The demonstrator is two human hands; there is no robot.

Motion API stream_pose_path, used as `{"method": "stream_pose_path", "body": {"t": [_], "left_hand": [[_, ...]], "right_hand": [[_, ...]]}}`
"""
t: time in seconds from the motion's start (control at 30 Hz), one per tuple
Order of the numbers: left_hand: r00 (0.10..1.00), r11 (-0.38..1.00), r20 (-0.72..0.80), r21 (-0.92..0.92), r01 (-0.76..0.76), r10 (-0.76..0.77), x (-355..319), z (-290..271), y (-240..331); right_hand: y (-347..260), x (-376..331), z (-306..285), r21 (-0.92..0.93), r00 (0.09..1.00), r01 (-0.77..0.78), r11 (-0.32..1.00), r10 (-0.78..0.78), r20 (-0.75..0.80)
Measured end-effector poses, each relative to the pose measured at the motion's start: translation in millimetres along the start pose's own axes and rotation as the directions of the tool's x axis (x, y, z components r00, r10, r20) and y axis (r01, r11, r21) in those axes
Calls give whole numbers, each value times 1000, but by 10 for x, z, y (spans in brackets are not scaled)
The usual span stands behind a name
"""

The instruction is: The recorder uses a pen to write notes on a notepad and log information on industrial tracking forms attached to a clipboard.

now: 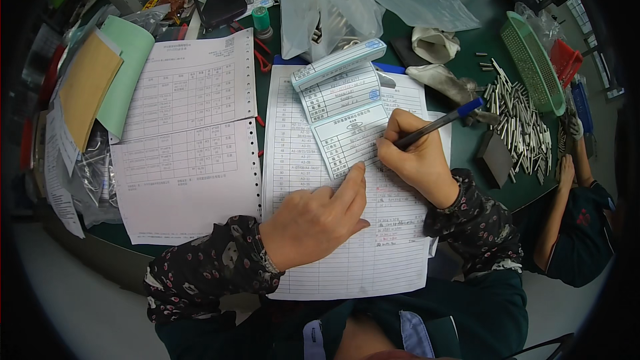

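Observation:
My right hand [421, 160] grips a dark pen [437, 124] with a blue end, its tip down at a strip of pale blue labels [353, 135]. Folded over on itself at the top, the strip carries printed form fields and some handwriting. My left hand [312, 221] rests on the paper with its index finger stretched to the strip's lower edge and the other fingers loosely bent; it holds nothing. Beneath both hands lies a stack of ruled record sheets [347, 273] on a clipboard, whose blue edge [390, 68] shows at the top.
Printed forms [180, 207] lie left, beside green and tan papers [93, 90]. Behind are a black phone-like device [219, 0], a green-capped bottle [261, 21] and plastic bags [327, 17]. Metal pins [520, 120], a dark block [494, 160] and a green basket [533, 60] sit right, near a co-worker [577, 227].

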State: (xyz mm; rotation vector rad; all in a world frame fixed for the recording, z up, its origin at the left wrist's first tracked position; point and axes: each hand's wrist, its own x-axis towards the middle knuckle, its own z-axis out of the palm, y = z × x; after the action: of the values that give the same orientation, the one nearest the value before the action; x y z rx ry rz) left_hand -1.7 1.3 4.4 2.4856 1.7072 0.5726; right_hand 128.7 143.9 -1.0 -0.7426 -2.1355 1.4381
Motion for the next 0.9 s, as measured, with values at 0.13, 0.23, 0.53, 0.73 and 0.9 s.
{"method": "stream_pose_path", "body": {"t": [0.13, 0.23, 0.53, 0.73, 0.9], "left_hand": [[1000, 1000, 7, 8, -3, 3, 3, -8, 4], [1000, 1000, 11, 12, -4, 4, 4, -17, 7], [1000, 1000, 15, 7, -3, 3, 2, -16, 17], [1000, 1000, 14, 3, -2, 2, -6, 1, 13], [1000, 1000, 21, 2, -6, 6, -2, -3, -23]], "right_hand": [[-27, -6, 1, -13, 1000, -2, 1000, 2, -30], [-27, -1, -11, 12, 999, -9, 1000, 9, -40], [-38, -8, -34, 87, 996, -35, 996, 42, -78], [-11, -10, -21, -20, 998, -5, 1000, 4, -64], [-9, 17, -11, -29, 999, -9, 1000, 8, -52]]}}
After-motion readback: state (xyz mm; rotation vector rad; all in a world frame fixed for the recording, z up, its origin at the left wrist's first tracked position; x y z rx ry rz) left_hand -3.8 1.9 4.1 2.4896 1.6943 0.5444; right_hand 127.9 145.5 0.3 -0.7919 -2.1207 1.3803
